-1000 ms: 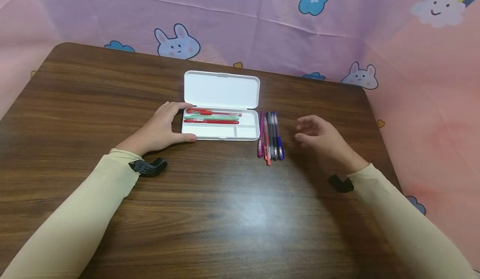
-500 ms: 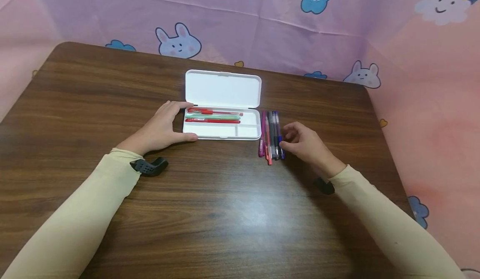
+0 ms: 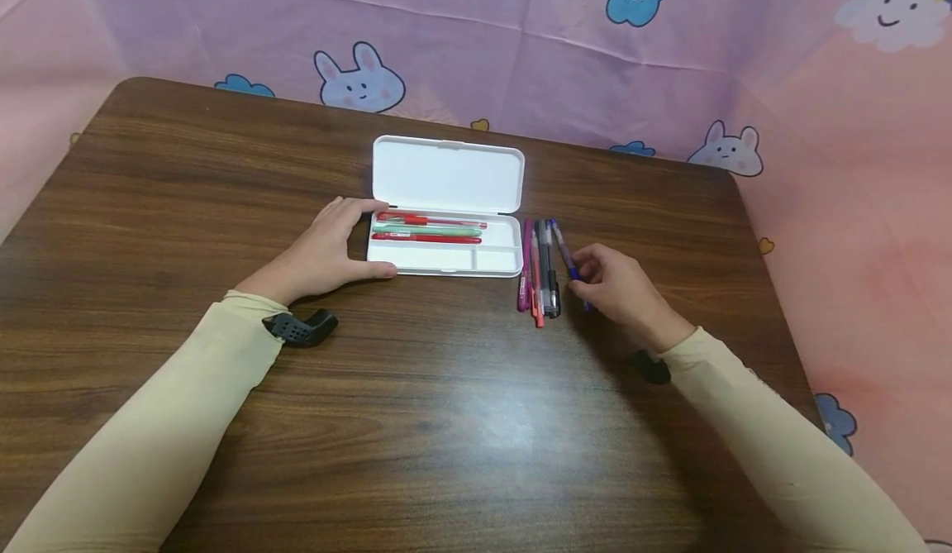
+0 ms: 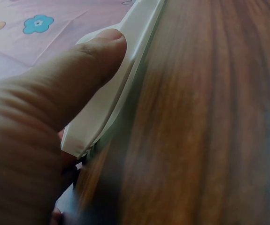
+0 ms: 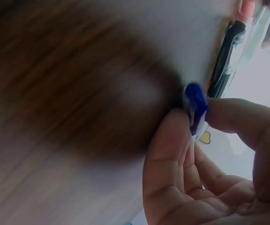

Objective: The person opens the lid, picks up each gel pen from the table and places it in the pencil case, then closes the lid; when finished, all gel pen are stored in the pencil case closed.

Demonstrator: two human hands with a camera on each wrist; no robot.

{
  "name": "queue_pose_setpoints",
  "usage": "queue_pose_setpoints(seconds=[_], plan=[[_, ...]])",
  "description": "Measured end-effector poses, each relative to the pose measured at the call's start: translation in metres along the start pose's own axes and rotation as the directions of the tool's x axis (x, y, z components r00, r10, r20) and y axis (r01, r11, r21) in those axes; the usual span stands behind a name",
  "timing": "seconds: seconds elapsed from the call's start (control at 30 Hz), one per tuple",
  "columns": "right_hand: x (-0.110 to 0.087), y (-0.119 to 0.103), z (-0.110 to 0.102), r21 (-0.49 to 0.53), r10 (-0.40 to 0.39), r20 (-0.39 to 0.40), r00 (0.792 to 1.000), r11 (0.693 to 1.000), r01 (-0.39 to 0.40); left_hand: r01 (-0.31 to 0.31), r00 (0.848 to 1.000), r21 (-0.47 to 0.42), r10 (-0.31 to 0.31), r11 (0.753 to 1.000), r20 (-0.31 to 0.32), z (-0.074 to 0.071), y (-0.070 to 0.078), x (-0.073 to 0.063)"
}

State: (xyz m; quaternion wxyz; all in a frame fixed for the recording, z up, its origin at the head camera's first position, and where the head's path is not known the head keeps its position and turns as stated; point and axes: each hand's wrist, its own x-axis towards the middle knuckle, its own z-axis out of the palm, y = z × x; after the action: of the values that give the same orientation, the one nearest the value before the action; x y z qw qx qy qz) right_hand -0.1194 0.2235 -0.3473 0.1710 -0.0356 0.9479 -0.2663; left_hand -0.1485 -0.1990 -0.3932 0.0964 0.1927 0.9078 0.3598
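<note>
A white pencil case [image 3: 422,258] lies with its lid raised, two red pens and a green pen [image 3: 439,230] in its rear compartment. My left hand [image 3: 316,251] holds the case's left end, thumb along the front wall and fingers at the back; the left wrist view shows the thumb [image 4: 85,65] pressed on the white wall. Right of the case, my right hand [image 3: 623,288] pinches a blue pen [image 3: 563,246] between thumb and fingers. In the right wrist view the blue end of this pen [image 5: 196,101] sticks out of the pinch.
Beside the case's right end lie a magenta pen [image 3: 525,268], an orange-red pen [image 3: 537,288] and dark pens [image 3: 551,280], side by side. A patterned cloth [image 3: 476,24] hangs behind the brown wooden table [image 3: 416,421].
My right hand has come left to the row of pens and taken hold of the blue one, which is now tilted and drawn apart to the right. The left hand keeps its hold.
</note>
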Motion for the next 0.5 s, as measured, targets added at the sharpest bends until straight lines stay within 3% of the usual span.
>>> queue_pose_setpoints(seconds=[0.37, 0.5], plan=[[-0.007, 0.012, -0.008, 0.006, -0.033, -0.028, 0.999, 0.999, 0.033, 0.035, 0.999, 0.013, -0.035, 0.999, 0.000, 0.000, 0.000, 0.000], [-0.010, 0.017, -0.010, -0.035, -0.060, -0.054, 0.997, 0.998, 0.058, 0.038, 0.999, 0.012, -0.038, 0.999, 0.002, 0.001, 0.001, -0.001]])
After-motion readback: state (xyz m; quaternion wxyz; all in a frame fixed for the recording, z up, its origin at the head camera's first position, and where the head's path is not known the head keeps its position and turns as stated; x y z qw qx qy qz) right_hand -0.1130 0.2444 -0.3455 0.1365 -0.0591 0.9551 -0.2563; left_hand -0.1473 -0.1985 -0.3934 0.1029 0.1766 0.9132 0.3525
